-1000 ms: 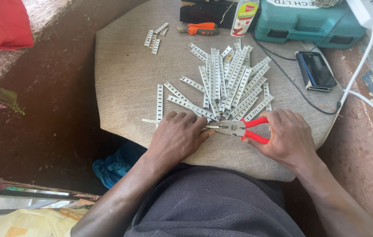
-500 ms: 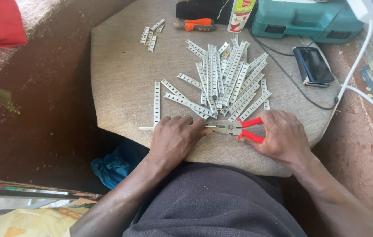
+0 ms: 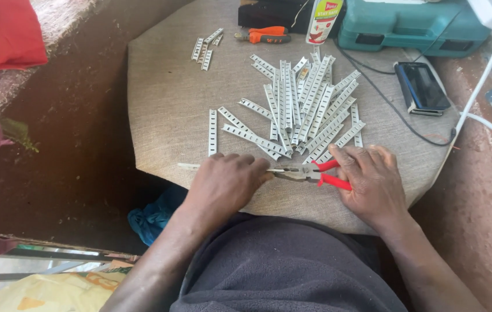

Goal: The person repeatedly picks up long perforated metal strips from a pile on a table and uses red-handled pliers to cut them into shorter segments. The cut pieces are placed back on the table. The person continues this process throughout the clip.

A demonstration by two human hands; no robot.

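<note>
Nearest the camera, the person's lap in dark cloth fills the lower frame; both forearms run out of view at the bottom edge. The left hand (image 3: 223, 184) lies knuckles-up on the fabric-covered board (image 3: 165, 104), fingers curled over a pale strip (image 3: 191, 166); only the strip's left end shows, and the grip beneath the palm cannot be made out. The right hand (image 3: 373, 185) is closed around the red-handled pliers (image 3: 315, 172), whose nose meets the left fingertips; what the nose bites is hidden. Just beyond lies the heap of perforated pale strips (image 3: 304, 110), one single strip (image 3: 212, 132) apart to its left. Farther off, a small cluster of short strips (image 3: 205, 47), orange-handled pliers (image 3: 266, 36), a white tube with a red and green label (image 3: 322, 23), top cut off, a teal tool case (image 3: 408, 26), partly out of frame, and a dark phone (image 3: 422, 88) with a cable (image 3: 373, 86).
</note>
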